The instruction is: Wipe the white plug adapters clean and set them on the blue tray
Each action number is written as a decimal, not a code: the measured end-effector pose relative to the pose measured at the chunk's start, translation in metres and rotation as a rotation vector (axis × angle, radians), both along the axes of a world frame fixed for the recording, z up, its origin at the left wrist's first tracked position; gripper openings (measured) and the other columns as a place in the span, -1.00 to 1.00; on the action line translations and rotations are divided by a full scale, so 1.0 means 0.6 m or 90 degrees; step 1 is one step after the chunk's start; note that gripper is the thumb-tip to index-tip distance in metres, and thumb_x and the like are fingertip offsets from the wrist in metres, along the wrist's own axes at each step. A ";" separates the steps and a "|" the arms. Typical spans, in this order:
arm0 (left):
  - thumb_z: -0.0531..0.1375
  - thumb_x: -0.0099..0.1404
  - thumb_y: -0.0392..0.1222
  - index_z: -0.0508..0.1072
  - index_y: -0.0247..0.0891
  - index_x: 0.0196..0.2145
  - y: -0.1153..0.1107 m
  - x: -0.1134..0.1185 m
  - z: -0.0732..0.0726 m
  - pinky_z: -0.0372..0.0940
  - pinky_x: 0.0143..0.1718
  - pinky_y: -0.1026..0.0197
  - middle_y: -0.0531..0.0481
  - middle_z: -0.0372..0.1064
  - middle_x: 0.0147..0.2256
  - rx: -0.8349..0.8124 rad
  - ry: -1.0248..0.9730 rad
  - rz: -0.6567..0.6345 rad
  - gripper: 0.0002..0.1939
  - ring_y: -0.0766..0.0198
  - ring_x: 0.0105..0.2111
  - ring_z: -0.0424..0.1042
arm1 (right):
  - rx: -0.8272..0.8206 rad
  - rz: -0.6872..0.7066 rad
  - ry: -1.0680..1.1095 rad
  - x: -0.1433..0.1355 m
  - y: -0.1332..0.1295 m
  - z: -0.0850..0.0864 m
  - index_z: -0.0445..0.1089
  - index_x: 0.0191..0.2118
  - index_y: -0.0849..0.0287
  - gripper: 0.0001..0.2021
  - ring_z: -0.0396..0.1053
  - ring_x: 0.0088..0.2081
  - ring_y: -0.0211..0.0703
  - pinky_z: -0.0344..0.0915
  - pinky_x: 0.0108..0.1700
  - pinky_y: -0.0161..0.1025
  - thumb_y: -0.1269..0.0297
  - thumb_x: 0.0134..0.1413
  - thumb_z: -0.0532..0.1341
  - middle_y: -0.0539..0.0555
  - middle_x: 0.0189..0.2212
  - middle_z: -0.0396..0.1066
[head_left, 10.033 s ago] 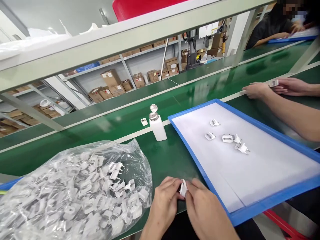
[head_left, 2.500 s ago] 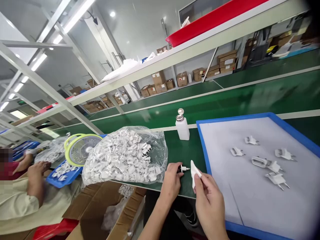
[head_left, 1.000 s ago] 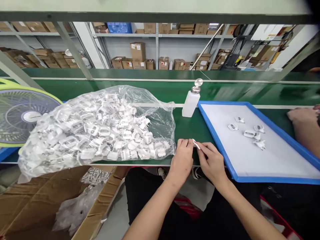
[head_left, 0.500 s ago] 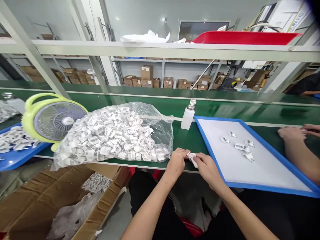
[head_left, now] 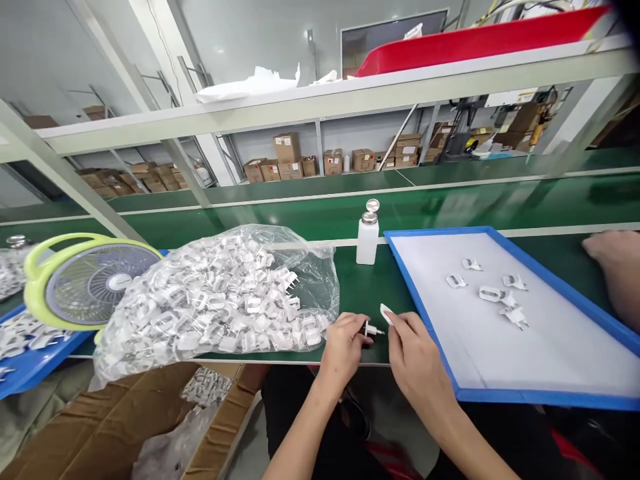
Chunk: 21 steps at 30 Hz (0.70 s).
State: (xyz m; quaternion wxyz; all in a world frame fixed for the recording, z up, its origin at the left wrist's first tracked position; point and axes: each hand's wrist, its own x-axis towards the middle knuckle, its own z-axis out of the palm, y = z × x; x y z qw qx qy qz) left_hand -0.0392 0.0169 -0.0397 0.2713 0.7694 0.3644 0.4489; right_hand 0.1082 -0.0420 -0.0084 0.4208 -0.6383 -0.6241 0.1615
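My left hand pinches a small white plug piece whose pins point right, at the bench's front edge. Between the fingers of my right hand is a thin white plastic piece, held a short way apart from the plug piece. Left of my hands lies a clear plastic bag full of white plug parts. To the right, a blue-rimmed white tray holds several loose white plug parts.
A white pump bottle stands behind my hands. At left are a green fan and a blue tray of white parts. An open cardboard box sits below the bench. Another person's hand rests at the far right.
My hands have moved apart. The white item they held together now shows as two pieces, one in each hand. The view has tilted, and the other person's hand has shifted right.
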 end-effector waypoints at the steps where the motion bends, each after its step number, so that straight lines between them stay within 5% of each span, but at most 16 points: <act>1: 0.05 0.11 -0.68 0.59 -0.25 -0.12 0.000 0.000 -0.002 0.52 -0.28 0.20 -0.08 0.56 -0.27 0.002 0.000 0.000 -0.46 0.15 -0.18 0.48 | -0.004 -0.012 -0.006 0.001 0.001 -0.002 0.37 0.18 0.31 -0.54 0.35 -0.22 0.03 0.23 -0.13 0.02 0.20 0.41 -0.09 0.19 -0.16 0.30; 7: 0.02 0.18 -0.63 0.58 -0.22 -0.04 -0.008 0.001 0.003 0.52 -0.25 0.18 -0.11 0.54 -0.24 -0.017 0.028 -0.027 -0.44 0.13 -0.19 0.43 | -0.060 0.114 0.003 -0.005 0.006 -0.003 0.48 -0.16 0.14 -0.66 0.32 -0.26 -0.03 0.19 -0.16 -0.05 0.29 0.34 -0.06 0.10 -0.28 0.31; 14: 0.10 0.20 -0.54 0.62 -0.20 -0.17 -0.021 0.001 0.026 0.43 -0.14 0.11 -0.11 0.56 -0.27 -0.104 0.009 -0.063 -0.59 0.08 -0.18 0.43 | -0.147 0.113 0.121 0.010 0.029 -0.018 0.33 -0.51 0.14 -0.67 0.27 -0.40 -0.11 0.12 -0.27 -0.13 0.20 0.25 0.03 0.05 -0.46 0.25; 21: 0.30 0.14 -0.38 0.62 -0.26 -0.46 -0.012 -0.012 0.043 0.27 -0.32 0.25 0.01 0.50 -0.43 -0.294 -0.189 -0.088 -0.90 0.22 -0.38 0.40 | -0.260 0.121 0.388 0.034 0.006 0.023 0.49 -0.44 0.17 -0.66 0.23 -0.48 -0.15 0.16 -0.43 -0.23 0.02 0.13 0.16 0.04 -0.52 0.28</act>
